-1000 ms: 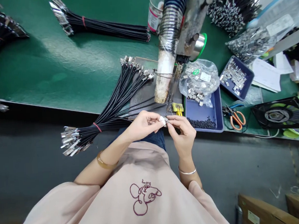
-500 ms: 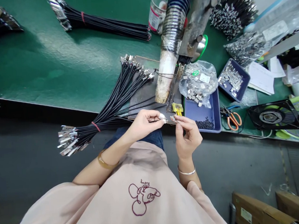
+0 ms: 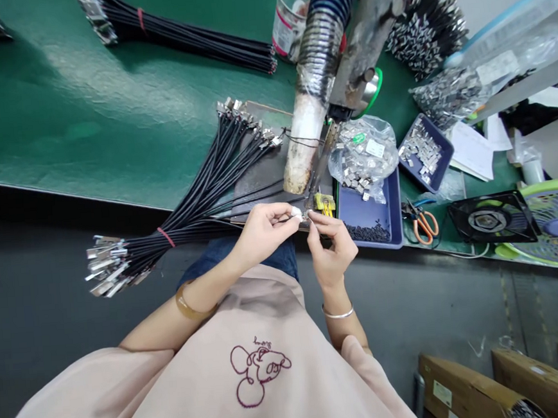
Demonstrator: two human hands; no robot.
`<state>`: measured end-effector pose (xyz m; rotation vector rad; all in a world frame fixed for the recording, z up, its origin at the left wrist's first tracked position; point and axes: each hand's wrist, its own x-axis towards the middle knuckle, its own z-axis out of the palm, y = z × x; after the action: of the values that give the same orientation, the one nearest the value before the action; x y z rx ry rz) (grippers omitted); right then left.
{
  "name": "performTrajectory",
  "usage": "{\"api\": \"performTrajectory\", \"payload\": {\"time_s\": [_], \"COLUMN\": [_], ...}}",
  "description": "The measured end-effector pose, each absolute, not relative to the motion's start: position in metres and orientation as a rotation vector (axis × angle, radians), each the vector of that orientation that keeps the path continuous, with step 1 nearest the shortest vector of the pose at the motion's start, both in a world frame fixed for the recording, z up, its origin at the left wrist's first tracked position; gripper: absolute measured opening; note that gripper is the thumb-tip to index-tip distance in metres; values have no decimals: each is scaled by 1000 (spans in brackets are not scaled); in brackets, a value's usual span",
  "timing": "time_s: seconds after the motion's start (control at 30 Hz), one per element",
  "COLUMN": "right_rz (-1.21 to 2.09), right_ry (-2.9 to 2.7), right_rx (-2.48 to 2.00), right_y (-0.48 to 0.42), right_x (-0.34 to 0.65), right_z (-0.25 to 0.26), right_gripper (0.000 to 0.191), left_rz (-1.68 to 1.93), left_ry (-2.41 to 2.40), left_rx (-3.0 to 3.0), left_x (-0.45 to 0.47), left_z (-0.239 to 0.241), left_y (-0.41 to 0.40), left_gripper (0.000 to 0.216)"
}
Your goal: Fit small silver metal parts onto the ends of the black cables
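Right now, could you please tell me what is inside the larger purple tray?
The larger purple tray shows loose black pieces at its near end and a clear bag with small metal parts over its far end. Whatever lies beneath the bag is hidden.

I noted fairly bright light, pale glare across the green bench [image 3: 111, 164] and heavy shadow beneath its left stretch. Wide-angle edges stretched; fine detail at the fingertips [image 3: 314, 215] came through soft.

Two hands [image 3: 268, 232] — two bangles [image 3: 339, 314] — two trays [image 3: 369, 213], one tub [image 3: 283, 36].
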<state>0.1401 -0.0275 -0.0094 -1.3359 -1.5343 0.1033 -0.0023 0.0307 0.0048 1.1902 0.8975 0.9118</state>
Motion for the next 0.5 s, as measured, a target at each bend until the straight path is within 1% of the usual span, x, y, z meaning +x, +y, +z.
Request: {"api": "performTrajectory", "payload": {"time_s": [0.1,0.2,0.5], "right_rz": [-92,-199,-290], "right_ry": [-1668,-1720,-1762], "right_rx": [-1317,-1301,-1267], "right_y": [-26,-23,-17], "right_x": [140,140,141], "right_z": [-8,-8,-5], "right_gripper": [17,21,21], "left_rz": [945,972,1001], "left_ry": [946,975,995], "left_rx": [1204,1207,1203], "left_x": [0,3,5], "left_z": [5,5,15], "left_y": [31,31,31], "left_gripper": [13,12,11]}}
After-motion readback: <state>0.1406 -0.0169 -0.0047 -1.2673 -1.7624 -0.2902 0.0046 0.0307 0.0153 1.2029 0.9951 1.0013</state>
